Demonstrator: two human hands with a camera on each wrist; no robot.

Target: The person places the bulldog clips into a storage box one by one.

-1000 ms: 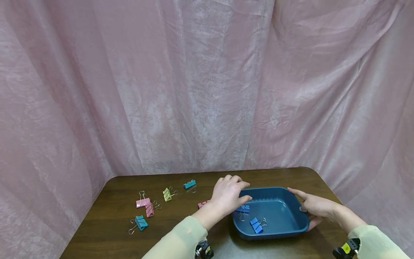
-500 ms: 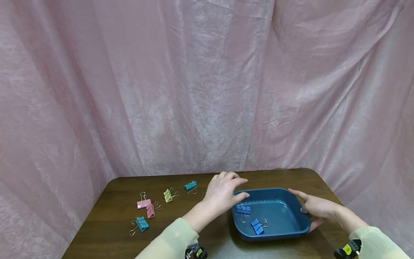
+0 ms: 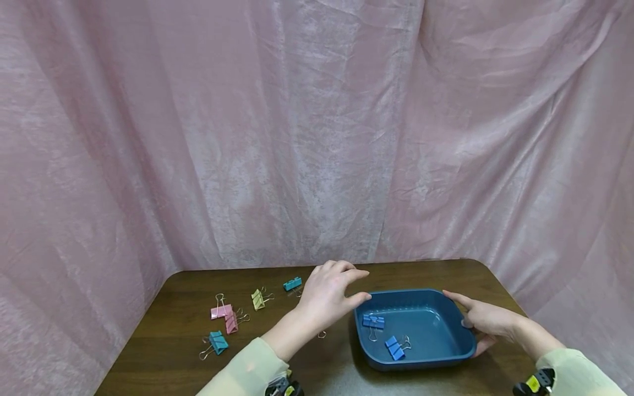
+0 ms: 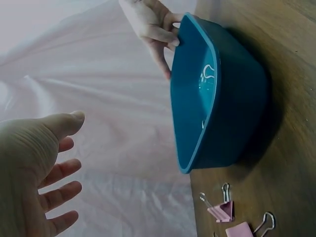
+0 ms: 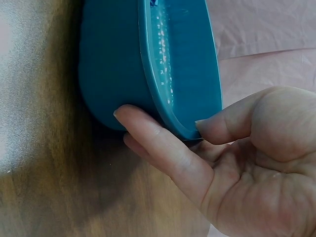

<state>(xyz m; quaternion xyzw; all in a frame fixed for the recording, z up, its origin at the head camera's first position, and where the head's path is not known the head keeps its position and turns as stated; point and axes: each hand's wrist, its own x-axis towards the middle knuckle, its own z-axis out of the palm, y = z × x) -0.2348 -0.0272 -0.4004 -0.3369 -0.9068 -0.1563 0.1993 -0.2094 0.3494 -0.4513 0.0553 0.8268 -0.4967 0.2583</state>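
Note:
A dark blue rectangular tray (image 3: 441, 330) stands on the table's right half. Inside lie two blue binder clips (image 3: 373, 322) (image 3: 396, 348), toward its left side. My right hand (image 3: 487, 319) grips the tray's right end, thumb at the rim and fingers against the outer wall, as the right wrist view shows the hand (image 5: 237, 163) close up. My left hand (image 3: 322, 297) hovers just left of the tray, fingers spread apart from the thumb and holding nothing; the left wrist view shows the bare palm side of this hand (image 4: 39, 163). A wire handle (image 3: 322, 334) peeks out beneath the left forearm.
Left on the wooden table (image 3: 163, 341) lie pink binder clips (image 3: 220, 312) (image 3: 230, 323), a yellow one (image 3: 258, 299) and teal ones (image 3: 218, 342) (image 3: 292, 284). More pink clips (image 4: 223, 211) show near the tray in the left wrist view. A pink curtain (image 3: 317, 132) hangs behind.
My left hand has drawn back leftward from over the tray's left edge, uncovering the blue binder clip there. My right hand keeps its grip on the tray, which stays put.

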